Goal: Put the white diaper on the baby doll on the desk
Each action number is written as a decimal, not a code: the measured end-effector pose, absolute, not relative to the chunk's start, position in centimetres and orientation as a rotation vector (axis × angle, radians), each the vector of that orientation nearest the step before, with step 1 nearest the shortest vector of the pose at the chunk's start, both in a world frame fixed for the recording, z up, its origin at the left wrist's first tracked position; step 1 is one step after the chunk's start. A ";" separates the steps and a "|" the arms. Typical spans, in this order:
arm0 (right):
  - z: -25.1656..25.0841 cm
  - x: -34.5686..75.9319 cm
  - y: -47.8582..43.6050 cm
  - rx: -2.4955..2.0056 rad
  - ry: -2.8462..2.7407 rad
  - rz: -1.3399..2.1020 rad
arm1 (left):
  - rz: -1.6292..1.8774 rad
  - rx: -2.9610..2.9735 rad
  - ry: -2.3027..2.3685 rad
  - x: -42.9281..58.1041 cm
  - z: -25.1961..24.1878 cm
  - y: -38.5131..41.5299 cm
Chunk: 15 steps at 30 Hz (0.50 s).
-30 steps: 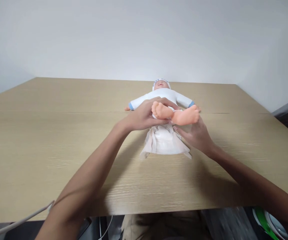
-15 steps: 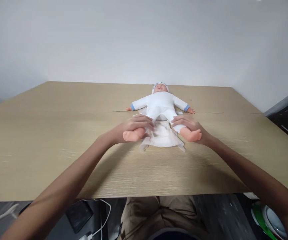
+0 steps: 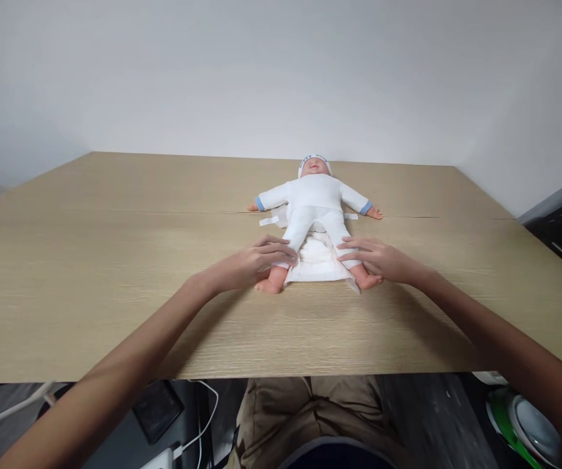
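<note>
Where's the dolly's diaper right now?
In the head view, the white diaper lies open on the table, just right of centre, partly under the doll, its near end showing between the doll's legs.

Doll (image 3: pixel 316 193) laid on an open diaper (image 3: pixel 317 268)
Its legs (image 3: pixel 335 228) are touched by the left hand (image 3: pixel 264 259) and right hand (image 3: pixel 371 256).

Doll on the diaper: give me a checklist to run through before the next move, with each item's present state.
1. Doll on its back: ok, face up.
2. Left hand on one leg: ok, fingers across it.
3. Right hand on the other leg: ok, fingers across it.
4. Legs parted: ok, diaper visible between them.
5. Tabs free: ok, one sticks out on each side of the waist.
6. Diaper centred under the hips: cannot tell, body covers it.
</note>
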State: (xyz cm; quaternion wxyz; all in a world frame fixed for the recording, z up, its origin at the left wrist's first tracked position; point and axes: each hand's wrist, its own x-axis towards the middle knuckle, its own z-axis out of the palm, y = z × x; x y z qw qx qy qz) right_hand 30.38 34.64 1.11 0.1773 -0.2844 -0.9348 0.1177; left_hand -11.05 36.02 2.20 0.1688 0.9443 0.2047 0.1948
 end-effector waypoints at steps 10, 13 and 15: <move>2.9 27.5 31.2 -1.105 -2.624 0.359 | 0.375 2.574 0.826 -9.3 4.3 33.7; 1.6 25.4 28.9 -1.206 -2.616 0.074 | 0.422 2.646 0.936 -7.7 3.6 32.9; 0.8 24.4 28.2 -1.265 -2.587 -0.041 | 0.454 2.720 0.985 -6.9 3.0 33.0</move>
